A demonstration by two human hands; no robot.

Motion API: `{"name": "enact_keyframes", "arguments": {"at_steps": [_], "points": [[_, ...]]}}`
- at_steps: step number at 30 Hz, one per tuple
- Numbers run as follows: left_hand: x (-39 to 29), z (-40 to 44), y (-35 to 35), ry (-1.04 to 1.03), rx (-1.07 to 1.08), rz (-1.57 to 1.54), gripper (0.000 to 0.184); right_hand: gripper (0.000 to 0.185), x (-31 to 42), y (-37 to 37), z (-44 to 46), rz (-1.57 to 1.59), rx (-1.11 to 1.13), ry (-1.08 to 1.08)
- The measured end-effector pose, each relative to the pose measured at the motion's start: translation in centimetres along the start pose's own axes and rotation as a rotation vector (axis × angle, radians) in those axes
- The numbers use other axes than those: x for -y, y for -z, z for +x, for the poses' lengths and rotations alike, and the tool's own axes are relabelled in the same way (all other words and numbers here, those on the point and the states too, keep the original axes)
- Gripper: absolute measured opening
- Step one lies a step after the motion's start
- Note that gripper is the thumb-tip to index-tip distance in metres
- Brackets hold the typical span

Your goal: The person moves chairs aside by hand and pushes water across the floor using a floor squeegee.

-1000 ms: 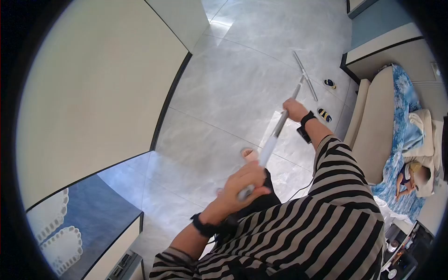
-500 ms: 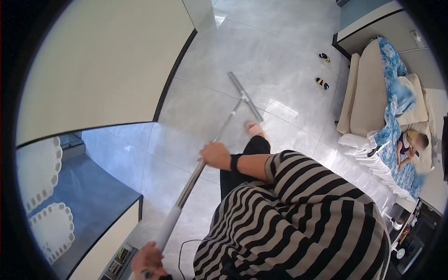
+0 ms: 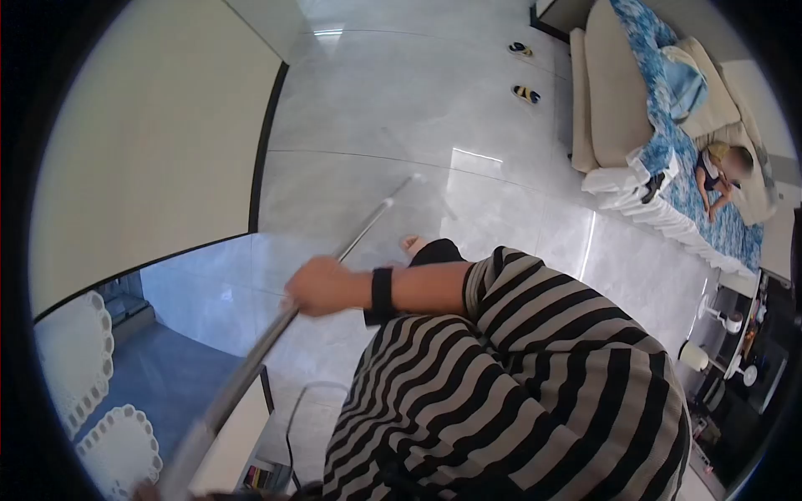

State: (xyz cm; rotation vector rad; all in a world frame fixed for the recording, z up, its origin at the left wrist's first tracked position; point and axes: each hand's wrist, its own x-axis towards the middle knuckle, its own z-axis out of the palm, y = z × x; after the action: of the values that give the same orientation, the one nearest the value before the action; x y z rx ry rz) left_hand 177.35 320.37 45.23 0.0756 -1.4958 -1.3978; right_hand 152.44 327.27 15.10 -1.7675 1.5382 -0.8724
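Observation:
A long pole (image 3: 263, 346) slants from the lower left corner up toward the middle of the floor. My right hand (image 3: 322, 285) is closed around its metal shaft, with a black band on the wrist. At the bottom left edge, my left hand (image 3: 147, 491) is blurred and mostly cut off, against the pole's light grip. The flat head at the far end is smeared by motion over the grey tiles. My bare foot (image 3: 412, 244) shows just beyond the right forearm.
Two dark and yellow sandals (image 3: 525, 93) lie near a beige sofa (image 3: 614, 92) with a blue floral cover. A person (image 3: 714, 177) sits on it. A large pale panel (image 3: 150, 150) stands at left, white scalloped mats (image 3: 121, 451) below it. A dark cable (image 3: 290, 434) runs nearby.
My right hand and the pole have moved left and swung toward the lower left. My left hand has slid mostly out of view. The view has shifted, with the sofa and sandals now higher.

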Motion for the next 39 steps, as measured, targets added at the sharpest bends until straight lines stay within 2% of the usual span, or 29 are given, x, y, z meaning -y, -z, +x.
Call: {"name": "enact_keyframes", "arguments": {"at_steps": [1, 3, 4, 6, 7, 9, 10, 12, 13, 14, 16, 17, 19, 22, 23, 28, 31, 33, 35, 37, 39], "points": [[1.2, -1.1, 5.2, 0.009, -0.229, 0.343, 0.037, 0.007, -2.6, 1.0, -1.0, -0.035, -0.025, -0.085], [9.0, -1.1, 0.5, 0.232, -0.104, 0.008, 0.036, 0.015, -8.1, 4.0, -4.8, -0.119, -0.088, -0.242], [12.9, -1.1, -1.8, 0.356, -0.067, -0.142, 0.036, 0.012, -11.7, 4.9, -7.4, -0.18, -0.115, -0.334], [19.5, -1.5, -6.6, 0.49, 0.371, 0.401, 0.024, 0.009, -18.5, 7.0, -14.2, -0.236, -0.273, -0.353], [22.7, -1.7, -9.0, 0.47, 0.615, 0.648, 0.025, 0.009, -20.1, 8.9, -17.3, -0.321, -0.21, -0.516], [27.9, -3.5, -15.0, 0.644, 0.517, -0.158, 0.022, 0.011, -24.8, 10.3, -23.7, -0.41, -0.177, -0.707], [28.8, -3.9, -17.9, 0.698, 0.57, -0.202, 0.019, 0.018, -26.0, 11.1, -26.8, -0.457, -0.237, -0.637], [31.3, -6.1, -21.2, 0.738, 0.728, -0.261, 0.014, 0.023, -29.0, 11.9, -32.1, -0.468, -0.241, -0.693], [32.4, -7.4, -22.7, 0.688, 0.808, -0.247, 0.015, 0.017, -29.8, 12.3, -34.2, -0.501, -0.173, -0.729], [33.3, -9.1, -24.1, 0.7, 0.781, -0.35, 0.019, 0.013, -30.0, 12.4, -35.6, -0.491, -0.194, -0.756], [33.2, -11.0, -25.4, 0.746, 0.819, -0.299, 0.019, 0.014, -30.7, 12.1, -36.5, -0.527, -0.006, -0.845], [32.9, -11.6, -25.1, 0.766, 0.841, -0.275, 0.019, 0.013, -31.2, 11.4, -36.4, -0.526, 0.003, -0.865], [31.7, -11.8, -23.1, 0.826, 0.785, -0.244, 0.02, 0.012, -30.3, 10.4, -35.0, -0.523, 0.017, -0.904], [28.0, -11.6, -17.5, 0.828, 0.7, -0.133, 0.023, 0.012, -28.0, 6.9, -29.2, -0.541, 0.081, -0.801], [26.1, -11.6, -14.9, 0.815, 0.672, -0.086, 0.023, 0.012, -27.1, 5.0, -27.4, -0.522, 0.017, -0.674], [12.7, -13.7, -0.6, 0.82, 0.657, 0.226, 0.025, 0.012, -17.7, -7.1, -15.6, -0.54, 0.132, -0.392], [3.9, -17.6, 7.6, 0.9, 0.472, 0.293, 0.033, 0.014, -8.3, -14.7, -9.2, -0.507, 0.138, -0.327], [-2.0, -19.0, 10.5, 0.89, 0.336, 0.464, 0.037, 0.014, -4.3, -20.5, -6.0, -0.451, 0.175, -0.251], [-7.8, -20.1, 12.2, 0.966, 0.11, 0.552, 0.038, 0.014, 0.3, -24.9, -3.1, -0.401, 0.183, -0.187], [-11.7, -21.4, 14.5, 0.833, 0.029, 0.54, 0.038, 0.027, 4.1, -28.8, -0.5, -0.333, 0.137, -0.111], [-13.8, -22.0, 15.6, 0.664, 0.003, 0.58, 0.04, 0.023, 7.8, -30.6, 1.7, -0.277, 0.096, -0.079]]}}
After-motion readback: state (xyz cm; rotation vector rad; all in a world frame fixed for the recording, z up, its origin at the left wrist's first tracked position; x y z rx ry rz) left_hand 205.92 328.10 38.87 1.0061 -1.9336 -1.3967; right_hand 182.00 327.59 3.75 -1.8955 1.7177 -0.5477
